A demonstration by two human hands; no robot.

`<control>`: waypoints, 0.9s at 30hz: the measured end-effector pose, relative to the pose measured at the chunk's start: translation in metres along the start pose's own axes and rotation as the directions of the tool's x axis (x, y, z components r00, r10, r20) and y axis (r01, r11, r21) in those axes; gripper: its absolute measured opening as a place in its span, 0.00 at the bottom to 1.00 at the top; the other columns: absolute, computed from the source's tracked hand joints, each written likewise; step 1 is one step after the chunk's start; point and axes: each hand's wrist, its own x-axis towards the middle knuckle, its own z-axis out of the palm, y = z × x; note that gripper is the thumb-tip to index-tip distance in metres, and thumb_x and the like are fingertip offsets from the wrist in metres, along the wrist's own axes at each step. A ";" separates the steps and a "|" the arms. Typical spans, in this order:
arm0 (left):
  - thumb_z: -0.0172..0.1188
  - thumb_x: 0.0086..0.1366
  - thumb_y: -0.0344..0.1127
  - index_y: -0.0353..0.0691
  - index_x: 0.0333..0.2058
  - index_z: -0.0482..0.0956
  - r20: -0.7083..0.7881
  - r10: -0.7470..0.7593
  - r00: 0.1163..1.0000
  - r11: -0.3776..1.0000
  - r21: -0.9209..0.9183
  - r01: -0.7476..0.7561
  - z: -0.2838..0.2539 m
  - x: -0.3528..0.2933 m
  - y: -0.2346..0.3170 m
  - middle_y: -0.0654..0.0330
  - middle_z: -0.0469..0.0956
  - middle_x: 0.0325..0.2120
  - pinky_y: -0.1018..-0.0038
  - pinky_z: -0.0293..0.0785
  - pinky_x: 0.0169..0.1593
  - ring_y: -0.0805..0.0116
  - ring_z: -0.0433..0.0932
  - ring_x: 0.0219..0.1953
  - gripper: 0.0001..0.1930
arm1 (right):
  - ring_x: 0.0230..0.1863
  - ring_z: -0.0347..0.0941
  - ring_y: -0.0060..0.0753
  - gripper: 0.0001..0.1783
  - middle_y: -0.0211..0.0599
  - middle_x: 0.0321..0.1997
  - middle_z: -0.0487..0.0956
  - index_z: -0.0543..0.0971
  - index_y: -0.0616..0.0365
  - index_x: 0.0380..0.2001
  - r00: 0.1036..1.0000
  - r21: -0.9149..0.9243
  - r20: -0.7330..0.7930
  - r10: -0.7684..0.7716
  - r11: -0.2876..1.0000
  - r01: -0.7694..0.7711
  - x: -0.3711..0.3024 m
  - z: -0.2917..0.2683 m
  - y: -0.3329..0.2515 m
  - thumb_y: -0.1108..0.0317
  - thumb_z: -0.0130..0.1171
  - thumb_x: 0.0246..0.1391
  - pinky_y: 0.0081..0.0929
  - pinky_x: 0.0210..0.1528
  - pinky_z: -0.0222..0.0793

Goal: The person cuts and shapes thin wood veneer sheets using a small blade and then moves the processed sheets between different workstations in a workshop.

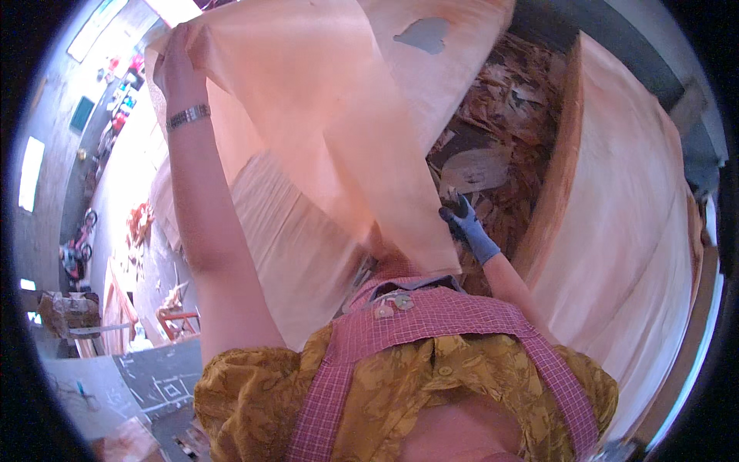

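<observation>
A large, thin, pale orange-tan sheet of wood veneer [308, 100] arches up in front of my body. My bare left hand [181, 58], with a band on its wrist, is raised at the far left and closed on the sheet's edge. My right hand [468, 227] wears a blue glove with dark fingers. It is low, just right of the sheet's near edge, thumb and fingers apart, and nothing can be clearly made out in it. Under the raised sheet lie more veneer sheets [273, 223]. Another sheet with a ragged hole [469, 69] lies beyond.
Torn brown veneer scraps [523, 100] are heaped beyond my right hand. A tall stack of veneer [623, 177] stands at the right. On the left are a dark marked board [154, 377], a reddish stool [178, 319], a parked bike [81, 250] and a wall with bright openings.
</observation>
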 end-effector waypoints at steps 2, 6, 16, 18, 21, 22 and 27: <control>0.64 0.62 0.31 0.27 0.48 0.76 -0.094 0.002 0.996 0.999 0.041 0.002 0.005 0.028 -0.012 0.52 0.78 0.45 0.71 0.78 0.51 0.61 0.77 0.49 0.18 | 0.50 0.71 0.20 0.32 0.28 0.52 0.78 0.70 0.60 0.60 0.959 0.037 0.214 0.186 0.980 -0.198 0.046 -0.003 -0.014 0.71 0.69 0.51 0.23 0.54 0.68; 0.65 0.61 0.36 0.29 0.46 0.78 -0.068 0.089 0.994 0.955 0.291 -0.065 -0.015 0.078 -0.060 0.52 0.78 0.44 0.71 0.77 0.48 0.63 0.77 0.46 0.19 | 0.45 0.73 0.18 0.21 0.27 0.44 0.82 0.79 0.63 0.48 0.845 -0.354 0.443 0.299 0.924 -0.142 0.095 -0.006 -0.031 0.72 0.69 0.50 0.23 0.51 0.70; 0.55 0.69 0.39 0.33 0.49 0.75 -0.243 -0.202 0.949 0.967 0.103 0.233 -0.182 0.139 -0.208 0.56 0.78 0.46 0.70 0.74 0.52 0.66 0.76 0.48 0.17 | 0.33 0.72 0.21 0.17 0.30 0.33 0.83 0.84 0.60 0.32 0.792 -0.754 0.399 0.462 0.657 -0.004 0.428 -0.089 -0.160 0.58 0.73 0.44 0.26 0.40 0.70; 0.50 0.71 0.41 0.36 0.49 0.75 -0.391 -0.274 0.879 0.955 0.002 0.298 -0.193 0.094 -0.258 0.59 0.78 0.46 0.70 0.73 0.53 0.68 0.76 0.48 0.16 | 0.37 0.76 0.31 0.24 0.42 0.36 0.83 0.83 0.60 0.35 0.831 -0.927 0.359 0.425 0.269 0.263 0.504 -0.123 -0.177 0.51 0.71 0.43 0.29 0.46 0.72; 0.50 0.72 0.41 0.38 0.48 0.76 -0.590 -0.349 0.728 0.923 -0.083 0.375 -0.167 0.000 -0.294 0.61 0.79 0.45 0.68 0.73 0.52 0.68 0.77 0.47 0.15 | 0.31 0.77 0.35 0.27 0.40 0.32 0.84 0.85 0.56 0.32 0.813 -0.940 0.341 0.472 0.182 0.288 0.619 -0.133 -0.202 0.50 0.75 0.30 0.36 0.38 0.74; 0.50 0.71 0.42 0.40 0.47 0.76 -0.626 -0.367 0.688 0.916 -0.114 0.385 -0.150 -0.026 -0.315 0.63 0.79 0.44 0.71 0.73 0.48 0.71 0.77 0.44 0.15 | 0.47 0.76 0.43 0.41 0.47 0.50 0.79 0.78 0.56 0.48 0.784 -0.959 0.237 0.573 0.011 0.282 0.664 -0.140 -0.208 0.47 0.77 0.28 0.36 0.49 0.72; 0.49 0.72 0.44 0.39 0.53 0.74 -0.783 -0.402 0.475 0.880 -0.188 0.436 -0.059 -0.132 -0.394 0.59 0.76 0.52 0.68 0.69 0.59 0.66 0.73 0.54 0.19 | 0.44 0.79 0.47 0.28 0.42 0.44 0.82 0.83 0.46 0.41 0.838 -0.761 0.309 0.449 -0.413 0.501 0.835 -0.141 -0.212 0.52 0.72 0.31 0.42 0.45 0.75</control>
